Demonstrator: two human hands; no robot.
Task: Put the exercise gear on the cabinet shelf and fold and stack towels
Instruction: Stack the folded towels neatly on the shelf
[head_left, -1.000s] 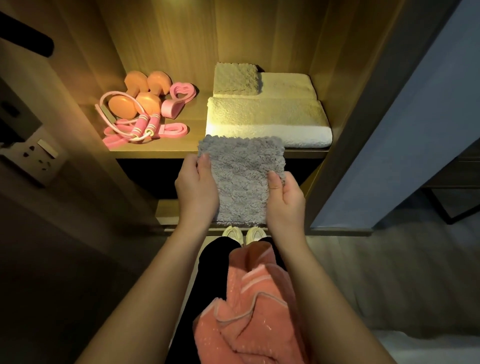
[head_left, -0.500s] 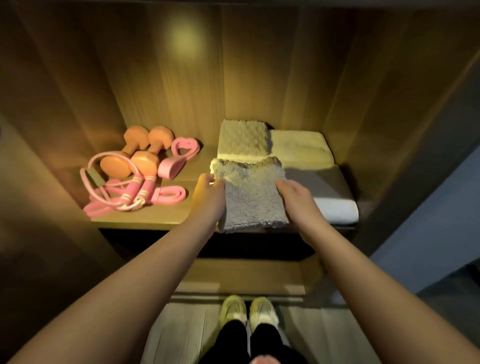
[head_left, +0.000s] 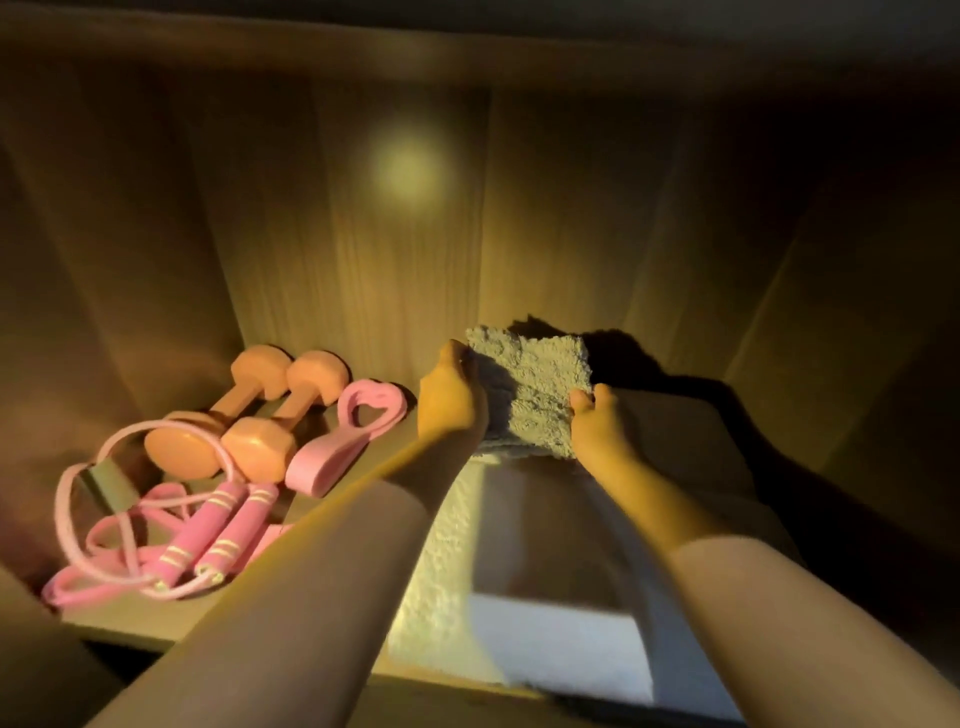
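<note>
A small folded grey towel (head_left: 530, 389) lies at the back of the shelf, on top of the folded towels. My left hand (head_left: 452, 397) holds its left edge and my right hand (head_left: 597, 421) holds its right front corner. Under it is a large folded white towel (head_left: 545, 597) that reaches the shelf's front edge. To the left on the wooden shelf (head_left: 156, 621) lie two orange dumbbells (head_left: 244, 415), a pink heart-shaped grip ring (head_left: 353, 431) and a pink skipping rope (head_left: 171, 540).
The cabinet's wooden back wall (head_left: 405, 234) and side walls close the shelf in on three sides. The right side is in dark shadow. A bare strip of shelf runs along the front left.
Both hands have carried the grey towel from the shelf's front deep into the cabinet, onto the towel pile at the back. The view has moved closer in.
</note>
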